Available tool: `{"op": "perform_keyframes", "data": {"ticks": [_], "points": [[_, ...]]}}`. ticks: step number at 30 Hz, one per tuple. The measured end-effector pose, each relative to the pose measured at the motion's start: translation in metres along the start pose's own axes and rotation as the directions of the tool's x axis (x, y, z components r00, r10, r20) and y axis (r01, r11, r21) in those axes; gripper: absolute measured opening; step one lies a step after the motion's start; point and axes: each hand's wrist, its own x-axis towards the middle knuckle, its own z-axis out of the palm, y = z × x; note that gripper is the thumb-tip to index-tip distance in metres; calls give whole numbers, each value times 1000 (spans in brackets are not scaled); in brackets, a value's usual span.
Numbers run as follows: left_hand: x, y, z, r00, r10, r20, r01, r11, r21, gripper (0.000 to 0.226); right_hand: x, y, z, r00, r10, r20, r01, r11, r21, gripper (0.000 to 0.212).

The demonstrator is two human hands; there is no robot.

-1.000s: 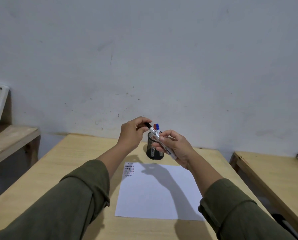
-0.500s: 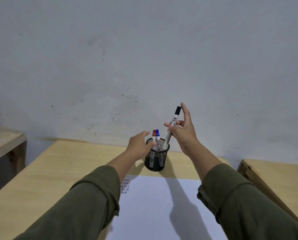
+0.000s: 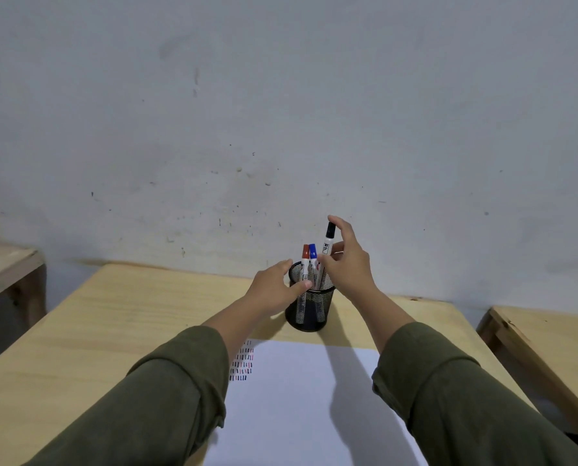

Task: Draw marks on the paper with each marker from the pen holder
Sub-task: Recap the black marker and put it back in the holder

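Observation:
A black mesh pen holder (image 3: pixel 309 306) stands on the wooden table (image 3: pixel 119 317) beyond the white paper (image 3: pixel 301 398). A red-capped marker (image 3: pixel 305 255) and a blue-capped marker (image 3: pixel 313 253) stand upright in it. My right hand (image 3: pixel 348 264) holds a capped black marker (image 3: pixel 328 245) upright, its lower end inside the holder's rim. My left hand (image 3: pixel 274 287) grips the holder's left side. Rows of short red, blue and black marks (image 3: pixel 244 363) sit at the paper's top left corner, partly hidden by my left sleeve.
A grey wall (image 3: pixel 281 129) rises right behind the table. A lower wooden bench (image 3: pixel 8 264) stands at the left, and another wooden table (image 3: pixel 550 338) stands at the right.
My two hands came apart after being together on the black marker. The right hand carried it upright and lowered it into the holder, while the left hand moved onto the holder's side.

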Motion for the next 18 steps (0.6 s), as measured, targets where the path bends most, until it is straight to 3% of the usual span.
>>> {"op": "perform_keyframes", "data": {"ticks": [7,18], "points": [[-4,1,1,1000,-21,-14,21,999,-45,70,-1,17,3,1000,-1,28,7,977,-214,57],[-8,2,1,1000,-20,-15,18,997,-79,70,0,24,14,999,-32,33,40,961,-275,55]]}}
